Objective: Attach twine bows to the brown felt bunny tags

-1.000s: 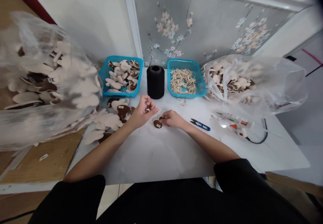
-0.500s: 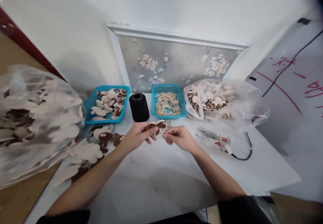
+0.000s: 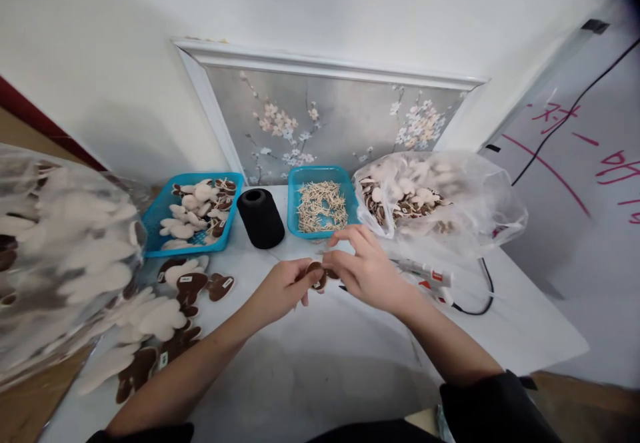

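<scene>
My left hand [image 3: 281, 291] pinches a small brown-and-white fabric cutout [image 3: 317, 275], shaped like a rabbit's head, between thumb and fingers above the table. My right hand [image 3: 367, 268] is closed over the cutout's right side, its fingertips touching it. Whatever the right fingers pinch is too small or too hidden to make out. Just beyond the hands stand a black cone of thread [image 3: 261, 220] and a blue tray [image 3: 324, 235] holding many short pale sticks. Left of my left hand, more brown and white cutouts [image 3: 191, 288] lie loosely on the table.
A blue basket [image 3: 150, 251] of cutouts stands at back left. Clear plastic bags of cutouts bulge at far left [image 3: 75, 243] and back right [image 3: 480, 196]. A white glue gun [image 3: 433, 275] with a black cord lies right of my hands. A framed flower panel [image 3: 340, 120] stands behind.
My right hand has moved left and up onto the cutout, from a spot just beside it. The cutout is now mostly covered by my fingers. The view has shifted slightly.
</scene>
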`<state>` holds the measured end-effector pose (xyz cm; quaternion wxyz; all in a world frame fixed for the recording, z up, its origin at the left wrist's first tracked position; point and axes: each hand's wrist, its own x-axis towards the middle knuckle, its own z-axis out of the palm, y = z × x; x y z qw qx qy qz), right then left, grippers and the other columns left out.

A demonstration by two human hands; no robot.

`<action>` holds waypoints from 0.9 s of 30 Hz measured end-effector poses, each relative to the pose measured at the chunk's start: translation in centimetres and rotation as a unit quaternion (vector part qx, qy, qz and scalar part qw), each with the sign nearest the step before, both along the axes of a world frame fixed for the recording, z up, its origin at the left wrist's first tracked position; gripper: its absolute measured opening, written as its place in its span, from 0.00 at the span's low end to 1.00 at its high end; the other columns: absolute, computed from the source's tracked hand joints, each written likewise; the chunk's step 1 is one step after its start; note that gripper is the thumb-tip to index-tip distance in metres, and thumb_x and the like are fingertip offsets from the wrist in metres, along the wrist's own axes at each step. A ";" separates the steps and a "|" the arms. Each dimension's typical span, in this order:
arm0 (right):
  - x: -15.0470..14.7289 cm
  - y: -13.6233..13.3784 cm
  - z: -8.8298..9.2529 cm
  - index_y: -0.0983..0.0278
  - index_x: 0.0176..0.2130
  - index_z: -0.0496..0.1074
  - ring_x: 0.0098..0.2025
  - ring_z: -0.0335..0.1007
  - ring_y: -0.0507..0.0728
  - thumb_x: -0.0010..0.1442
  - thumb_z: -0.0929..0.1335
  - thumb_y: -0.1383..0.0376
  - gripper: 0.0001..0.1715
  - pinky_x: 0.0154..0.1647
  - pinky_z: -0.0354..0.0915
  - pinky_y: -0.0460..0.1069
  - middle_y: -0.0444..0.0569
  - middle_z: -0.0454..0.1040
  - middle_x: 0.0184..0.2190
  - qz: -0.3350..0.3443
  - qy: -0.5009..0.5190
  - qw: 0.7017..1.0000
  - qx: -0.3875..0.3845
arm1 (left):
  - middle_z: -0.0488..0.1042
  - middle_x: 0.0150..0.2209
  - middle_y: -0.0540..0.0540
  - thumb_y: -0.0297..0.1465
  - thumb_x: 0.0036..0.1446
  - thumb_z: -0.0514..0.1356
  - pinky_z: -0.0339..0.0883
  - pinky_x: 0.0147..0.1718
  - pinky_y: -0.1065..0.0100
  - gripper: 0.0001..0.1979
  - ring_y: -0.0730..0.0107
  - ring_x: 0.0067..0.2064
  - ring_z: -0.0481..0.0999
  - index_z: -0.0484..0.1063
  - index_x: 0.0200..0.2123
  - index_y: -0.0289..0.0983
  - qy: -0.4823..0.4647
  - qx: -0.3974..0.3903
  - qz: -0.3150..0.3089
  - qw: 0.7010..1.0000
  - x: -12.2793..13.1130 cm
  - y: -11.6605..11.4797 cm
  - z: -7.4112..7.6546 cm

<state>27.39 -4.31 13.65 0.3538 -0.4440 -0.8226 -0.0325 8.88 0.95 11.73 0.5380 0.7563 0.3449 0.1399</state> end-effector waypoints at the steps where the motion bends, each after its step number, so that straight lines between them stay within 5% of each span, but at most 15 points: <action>1: 0.2 0.4 0.2 0.63 0.34 0.73 0.46 0.58 0.58 0.60 0.61 0.72 0.12 0.46 0.60 0.55 0.53 0.66 0.43 0.003 0.004 1.000 0.001 | 0.72 0.30 0.48 0.43 0.61 0.49 0.60 0.19 0.76 0.18 0.77 0.23 0.69 0.67 0.31 0.34 0.011 0.008 -0.003 1.000 -0.1 -0.3 0.3; 6: 0.9 1.8 -0.6 0.63 0.34 0.72 0.44 0.57 0.58 0.61 0.62 0.68 0.09 0.46 0.60 0.55 0.51 0.65 0.39 0.010 0.037 0.999 -0.023 | 0.69 0.23 0.51 0.41 0.61 0.51 0.59 0.22 0.74 0.17 0.77 0.23 0.67 0.69 0.29 0.34 0.043 0.068 -0.026 0.996 -0.7 -1.5 1.5; 10: 0.8 1.2 -2.2 0.63 0.35 0.71 0.44 0.57 0.58 0.61 0.62 0.69 0.08 0.46 0.60 0.55 0.51 0.64 0.39 0.015 0.052 0.997 -0.059 | 0.72 0.27 0.49 0.40 0.61 0.52 0.61 0.23 0.75 0.15 0.78 0.25 0.68 0.70 0.32 0.34 -0.014 0.059 -0.047 0.997 -1.3 -1.3 1.7; 15: -0.4 -1.3 -3.8 0.63 0.35 0.70 0.45 0.57 0.59 0.59 0.63 0.71 0.07 0.46 0.59 0.56 0.51 0.63 0.39 0.004 0.072 0.997 -0.026 | 0.74 0.28 0.47 0.42 0.59 0.52 0.56 0.13 0.77 0.16 0.78 0.19 0.68 0.67 0.34 0.33 -0.100 -0.039 0.054 0.993 -1.2 -0.5 0.5; 23: -1.2 -1.2 -2.6 0.62 0.36 0.71 0.49 0.56 0.61 0.59 0.62 0.70 0.09 0.48 0.57 0.58 0.52 0.65 0.41 -0.017 0.016 0.999 -0.026 | 0.67 0.18 0.52 0.44 0.58 0.52 0.52 0.11 0.78 0.18 0.79 0.15 0.63 0.65 0.28 0.34 -0.034 -0.068 0.053 0.996 -0.4 -1.3 -0.8; 27: -1.0 -0.6 -2.1 0.63 0.34 0.69 0.48 0.60 0.60 0.60 0.62 0.70 0.07 0.48 0.58 0.57 0.52 0.69 0.42 0.001 0.040 0.993 -0.108 | 0.65 0.16 0.53 0.41 0.60 0.51 0.56 0.16 0.76 0.18 0.79 0.16 0.62 0.67 0.25 0.34 0.001 0.015 0.012 1.000 -0.6 -1.6 -0.1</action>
